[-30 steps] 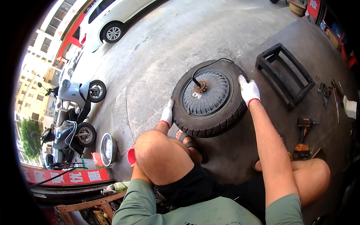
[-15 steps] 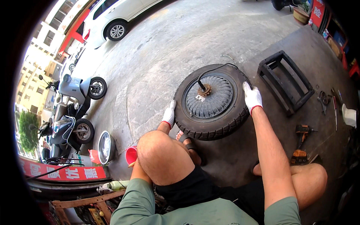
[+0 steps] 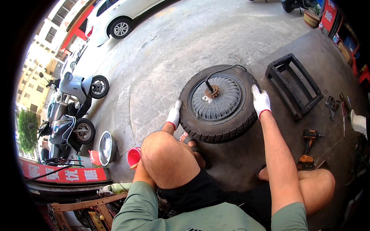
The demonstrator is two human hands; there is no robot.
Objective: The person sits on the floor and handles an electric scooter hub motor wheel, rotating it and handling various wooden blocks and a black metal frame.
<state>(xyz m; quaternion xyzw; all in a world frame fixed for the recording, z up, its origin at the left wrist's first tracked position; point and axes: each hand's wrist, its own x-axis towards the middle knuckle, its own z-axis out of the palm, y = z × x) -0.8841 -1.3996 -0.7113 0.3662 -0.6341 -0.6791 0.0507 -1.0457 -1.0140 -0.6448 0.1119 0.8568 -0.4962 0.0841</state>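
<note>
A hub-motor wheel [image 3: 225,103] with a treaded black tyre is in front of me, its ribbed grey motor face turned up. A rusty sprocket [image 3: 211,91] surrounds the axle at its centre, and a dark cable runs from the axle across the tyre to the far side. Both hands wear white gloves with red cuffs. My left hand [image 3: 174,114] is pressed to the tyre's left edge, and my right hand [image 3: 261,101] grips the right edge. The fingers under the tyre are partly hidden, as is the wheel's underside.
To the right stand a black metal frame [image 3: 295,86] and a cordless drill [image 3: 308,148], with hand tools beyond. A red bucket [image 3: 133,157] and metal basin [image 3: 106,148] are left of my knee. Scooters [image 3: 73,90] and a white car [image 3: 115,19] stand farther off.
</note>
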